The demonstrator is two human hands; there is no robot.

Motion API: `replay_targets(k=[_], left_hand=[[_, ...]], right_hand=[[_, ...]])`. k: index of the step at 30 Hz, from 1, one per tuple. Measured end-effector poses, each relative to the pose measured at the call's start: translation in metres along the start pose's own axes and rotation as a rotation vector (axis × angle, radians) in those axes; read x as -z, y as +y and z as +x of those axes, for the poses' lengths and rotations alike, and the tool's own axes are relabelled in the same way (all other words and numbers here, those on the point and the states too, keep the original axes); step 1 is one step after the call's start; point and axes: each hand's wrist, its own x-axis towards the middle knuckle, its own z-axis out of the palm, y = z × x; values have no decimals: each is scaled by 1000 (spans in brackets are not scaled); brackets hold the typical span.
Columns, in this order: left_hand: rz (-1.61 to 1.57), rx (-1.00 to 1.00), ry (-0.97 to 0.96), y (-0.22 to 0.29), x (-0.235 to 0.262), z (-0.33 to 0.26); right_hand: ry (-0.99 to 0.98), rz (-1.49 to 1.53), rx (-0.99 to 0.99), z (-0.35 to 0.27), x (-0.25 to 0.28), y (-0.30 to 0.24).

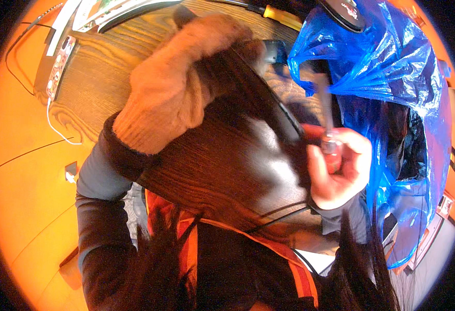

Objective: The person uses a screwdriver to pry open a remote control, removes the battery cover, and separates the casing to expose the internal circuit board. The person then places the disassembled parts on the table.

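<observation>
My left hand (170, 78) wears a fuzzy tan glove and curls over the top of a long dark object (261, 85). That object slants down to the right, and a thin edge runs along it; its kind is hard to make out in the shadow. My bare right hand (341, 171) is closed round the red, see-through handle of a small tool (325, 106). Its narrow pale end points upward and is blurred, so I cannot tell whether it is a blade or a brush. My right fingers are close to the dark object's lower end.
A crumpled blue plastic bag (383, 67) covers the right side, with a dark shoe-like sole (344, 14) at its top. A yellow-handled tool (283, 18) lies at the back of the wooden table (100, 67). Left stands a patterned power strip (61, 67) with a white cord.
</observation>
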Motion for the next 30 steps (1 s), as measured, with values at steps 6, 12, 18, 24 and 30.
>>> replay_targets(k=[6, 12, 18, 24, 30], left_hand=[[-301, -85, -173, 3, 9, -2], [-118, -171, -133, 8, 14, -5], [25, -259, -81, 7, 1, -12], [106, -478, -62, 7, 28, -11], [542, -689, 76, 3, 55, -21]], right_hand=[[-57, -1, -81, 4, 7, 1], [-194, -83, -44, 10, 7, -8], [-233, -108, -6, 14, 8, -10], [-203, -186, 66, 14, 4, -5], [-253, -343, 143, 15, 8, -10]])
